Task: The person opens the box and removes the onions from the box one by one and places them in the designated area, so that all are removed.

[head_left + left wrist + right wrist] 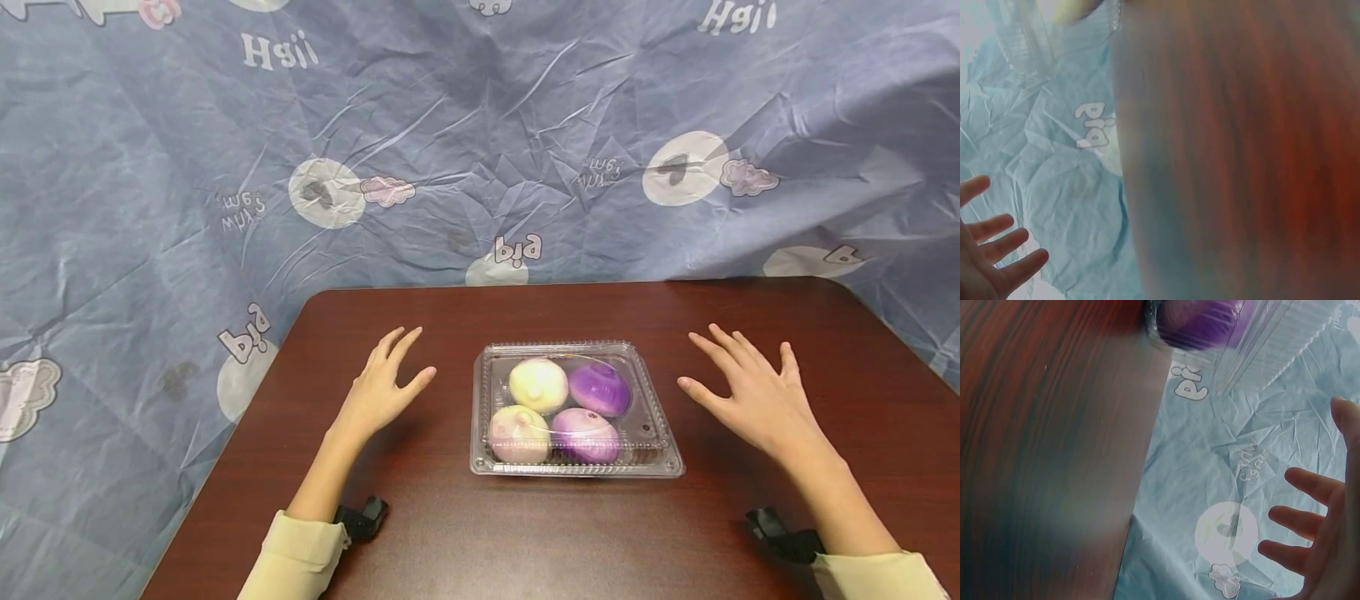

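A clear plastic clamshell box [651,421] with its lid down sits on the table between my hands. Inside are several round, onion-like things: pale cream ones [537,385] on the left and purple ones [600,389] on the right. My left hand [378,392] hovers left of the box, fingers spread and apart from it. On the other side, my right hand [753,396] is held with spread fingers, also apart from the box. Both wrist views show part of the box at the top, with the left hand [985,250] and right hand [1322,531] holding nothing.
The dark reddish-brown wooden table [540,533] reaches back to a wrinkled blue printed cloth [480,125] hanging behind it. Black wrist-camera mounts [363,518] show at both wrists, close to the pale sleeves [296,554].
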Action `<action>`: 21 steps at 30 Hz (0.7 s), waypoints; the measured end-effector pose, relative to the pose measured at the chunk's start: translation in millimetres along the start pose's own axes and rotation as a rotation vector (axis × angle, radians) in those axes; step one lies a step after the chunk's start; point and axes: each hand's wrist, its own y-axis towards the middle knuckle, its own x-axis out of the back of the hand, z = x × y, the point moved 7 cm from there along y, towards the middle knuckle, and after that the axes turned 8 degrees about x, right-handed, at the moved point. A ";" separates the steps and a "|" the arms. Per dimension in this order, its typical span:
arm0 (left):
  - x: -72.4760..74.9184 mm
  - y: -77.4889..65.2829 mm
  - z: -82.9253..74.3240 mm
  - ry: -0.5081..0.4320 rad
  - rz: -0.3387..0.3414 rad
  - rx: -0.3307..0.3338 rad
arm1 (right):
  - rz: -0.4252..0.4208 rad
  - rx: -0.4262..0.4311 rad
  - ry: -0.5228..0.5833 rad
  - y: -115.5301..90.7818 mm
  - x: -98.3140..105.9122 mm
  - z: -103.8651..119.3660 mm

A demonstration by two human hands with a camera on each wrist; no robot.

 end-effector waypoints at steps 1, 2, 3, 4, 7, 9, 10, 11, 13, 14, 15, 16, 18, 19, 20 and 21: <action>-0.6 -0.7 -0.6 -0.015 -0.008 0.004 | -0.005 0.004 0.002 -0.1 -0.1 1.9; -1.4 -1.3 -1.1 -0.035 -0.017 0.008 | -0.011 0.009 0.002 -0.1 -0.1 3.8; -2.1 -1.9 -2.0 -0.054 -0.026 0.010 | -0.015 0.014 0.002 -0.1 0.0 5.7; -3.1 -2.4 -2.8 -0.074 -0.035 0.012 | -0.022 0.019 0.003 0.0 0.3 7.6; -6.0 -3.5 -6.2 -0.138 -0.058 0.007 | -0.035 0.032 0.000 0.1 1.0 13.3; -7.8 -4.4 -8.9 -0.179 -0.073 -0.009 | -0.044 0.042 -0.002 0.1 1.6 17.1; -8.9 -4.8 -10.0 -0.202 -0.078 -0.020 | -0.049 0.048 -0.003 0.1 1.8 19.3; -9.9 -5.2 -11.0 -0.232 -0.081 -0.029 | -0.054 0.055 -0.004 0.1 2.1 21.4; -11.5 -5.9 -12.7 -0.310 -0.092 -0.053 | -0.067 0.070 -0.005 -0.1 2.9 25.9; -12.3 -6.4 -13.4 -0.351 -0.095 -0.063 | -0.073 0.078 -0.006 -0.1 3.2 28.1; -13.2 -6.8 -13.8 -0.390 -0.097 -0.071 | -0.080 0.085 -0.008 -0.2 3.7 30.3; -14.0 -7.1 -14.0 -0.430 -0.100 -0.074 | -0.088 0.093 -0.009 -0.3 4.2 32.5; -15.9 -8.1 -14.3 -0.493 -0.103 -0.074 | -0.106 0.102 -0.013 -0.6 5.2 36.8; -17.0 -8.6 -14.0 -0.509 -0.107 -0.067 | -0.113 0.106 -0.013 -0.8 5.7 39.0; -18.0 -9.0 -13.5 -0.532 -0.112 -0.055 | -0.120 0.110 -0.012 -1.0 6.1 41.1; -18.9 -9.4 -13.0 -0.556 -0.117 -0.042 | -0.129 0.114 -0.011 -1.1 6.6 43.3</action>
